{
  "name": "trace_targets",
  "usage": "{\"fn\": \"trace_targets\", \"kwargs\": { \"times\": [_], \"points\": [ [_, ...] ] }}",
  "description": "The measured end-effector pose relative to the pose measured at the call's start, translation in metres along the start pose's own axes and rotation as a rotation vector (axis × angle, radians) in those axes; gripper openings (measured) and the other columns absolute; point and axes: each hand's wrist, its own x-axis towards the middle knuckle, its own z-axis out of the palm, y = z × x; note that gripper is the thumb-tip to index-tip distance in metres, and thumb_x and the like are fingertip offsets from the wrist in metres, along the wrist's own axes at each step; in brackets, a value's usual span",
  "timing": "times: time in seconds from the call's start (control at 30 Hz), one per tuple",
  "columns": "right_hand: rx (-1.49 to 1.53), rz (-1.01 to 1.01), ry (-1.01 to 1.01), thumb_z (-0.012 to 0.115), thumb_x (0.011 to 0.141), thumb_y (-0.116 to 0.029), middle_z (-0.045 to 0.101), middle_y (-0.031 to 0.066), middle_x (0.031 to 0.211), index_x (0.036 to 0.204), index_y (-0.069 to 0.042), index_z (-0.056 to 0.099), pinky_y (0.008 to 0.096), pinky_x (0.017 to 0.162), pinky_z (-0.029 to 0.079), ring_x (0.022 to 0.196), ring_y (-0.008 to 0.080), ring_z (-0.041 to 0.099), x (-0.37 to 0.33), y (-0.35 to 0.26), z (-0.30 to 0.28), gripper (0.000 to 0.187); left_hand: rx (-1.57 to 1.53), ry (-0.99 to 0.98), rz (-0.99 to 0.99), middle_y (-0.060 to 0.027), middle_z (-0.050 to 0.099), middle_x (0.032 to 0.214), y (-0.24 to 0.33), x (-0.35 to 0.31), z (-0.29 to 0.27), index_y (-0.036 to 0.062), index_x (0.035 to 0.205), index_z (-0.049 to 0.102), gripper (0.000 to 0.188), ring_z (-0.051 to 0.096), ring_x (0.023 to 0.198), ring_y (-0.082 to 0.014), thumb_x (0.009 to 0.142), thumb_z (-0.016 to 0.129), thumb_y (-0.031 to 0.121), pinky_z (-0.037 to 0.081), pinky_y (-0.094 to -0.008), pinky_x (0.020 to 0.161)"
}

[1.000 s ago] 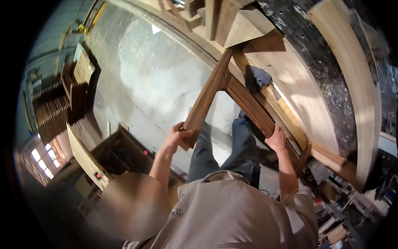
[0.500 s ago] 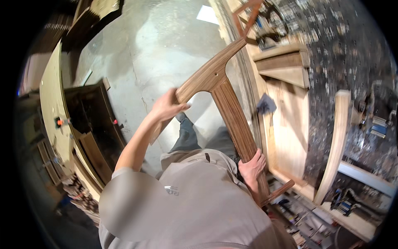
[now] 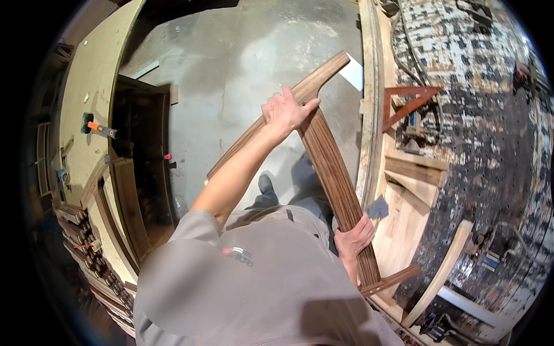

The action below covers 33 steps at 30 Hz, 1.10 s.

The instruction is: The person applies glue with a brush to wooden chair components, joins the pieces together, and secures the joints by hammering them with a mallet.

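Observation:
A brown wooden frame (image 3: 328, 158) hangs before me over the floor. It has a wide straight post, a long curved crosspiece (image 3: 323, 75) at its far end and a short bar (image 3: 398, 278) at its near end. Where post and crosspiece meet, my left hand (image 3: 285, 113) is closed over the wood, thumb laid across the joint. My right hand (image 3: 355, 237) wraps the lower part of the post, just above the short bar. The undersides of both grips are hidden.
To my right runs a paint-worn workbench (image 3: 485, 167), with a reddish triangular square (image 3: 412, 104), light wood pieces (image 3: 415, 167), a scraper-like grey blade (image 3: 378, 207) and clamps (image 3: 490, 260). On my left a plywood board (image 3: 92, 63) carries an orange-handled hammer (image 3: 101, 128), beside a dark cabinet (image 3: 144, 155).
My left hand has shifted from the crosspiece's left arm to its joint with the post. My view has turned, so the bench sits farther right. The right hand keeps its grip.

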Motion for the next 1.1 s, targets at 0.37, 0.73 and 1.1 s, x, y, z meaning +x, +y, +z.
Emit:
{"fn": "trace_targets", "kwargs": {
  "times": [0.37, 0.73, 1.1],
  "points": [
    [0.278, -0.009, -0.357, 0.074, 0.055, -0.016, 0.053, 0.0231, 0.103, 0.125, -0.001, 0.045, 0.0503, 0.086, 0.041, 0.098, 0.0424, 0.051, 0.251, -0.068, 0.086, 0.077, -0.753, 0.115, -0.311, -0.0064, 0.066, 0.087, -0.185, 0.198, -0.230, 0.0057, 0.091, 0.055, 0.018, 0.066, 0.076, -0.0158, 0.095, 0.049, 0.022, 0.051, -0.0286, 0.064],
    [0.994, 0.049, -1.507, 0.068, 0.059, -0.014, 0.064, 0.0119, 0.092, 0.109, 0.003, 0.055, 0.0348, 0.078, 0.051, 0.085, 0.0230, 0.062, 0.572, -0.237, 0.142, 0.054, -1.437, -0.117, -0.596, -0.0087, 0.064, 0.087, -0.170, 0.244, -0.192, 0.0007, 0.105, 0.056, 0.034, 0.065, 0.079, -0.0181, 0.080, 0.072, 0.017, 0.054, -0.0290, 0.067],
    [1.060, 0.303, -1.873, 0.073, 0.055, -0.014, 0.061, 0.0196, 0.109, 0.133, 0.000, 0.042, 0.0436, 0.085, 0.052, 0.096, 0.0331, 0.062, 0.713, -0.433, 0.102, 0.084, -1.847, -0.532, -0.322, -0.0114, 0.055, 0.125, -0.098, 0.455, -0.254, 0.0069, 0.131, 0.047, 0.060, 0.051, 0.119, -0.0252, 0.078, 0.074, 0.018, 0.039, -0.0488, 0.102]
  ]
}}
